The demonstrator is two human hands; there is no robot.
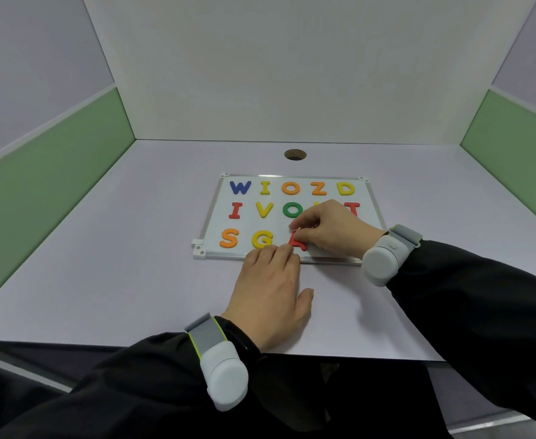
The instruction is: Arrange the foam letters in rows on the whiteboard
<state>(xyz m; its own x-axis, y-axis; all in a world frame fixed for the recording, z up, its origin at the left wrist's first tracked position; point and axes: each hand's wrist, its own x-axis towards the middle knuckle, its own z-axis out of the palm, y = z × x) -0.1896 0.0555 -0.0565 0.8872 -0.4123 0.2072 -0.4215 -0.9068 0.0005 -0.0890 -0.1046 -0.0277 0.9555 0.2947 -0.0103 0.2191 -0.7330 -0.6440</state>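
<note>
On the whiteboard [216, 213], you have free room only right of the red letter [298, 243]; your right hand [330, 228] covers it.

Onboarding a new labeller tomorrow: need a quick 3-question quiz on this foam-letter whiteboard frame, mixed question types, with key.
1. True or false: the top row on the white metal-framed whiteboard starts with a blue foam letter W.
2. Multiple choice: which letter does the right hand pinch? A) green foam letter O B) red foam letter in the bottom row C) yellow foam letter G
3. Fill in: the left hand lies flat on the pale table, its fingertips at the board's ____ edge.

Key: 1 true; 2 B; 3 near (front), beside the yellow G.
</note>
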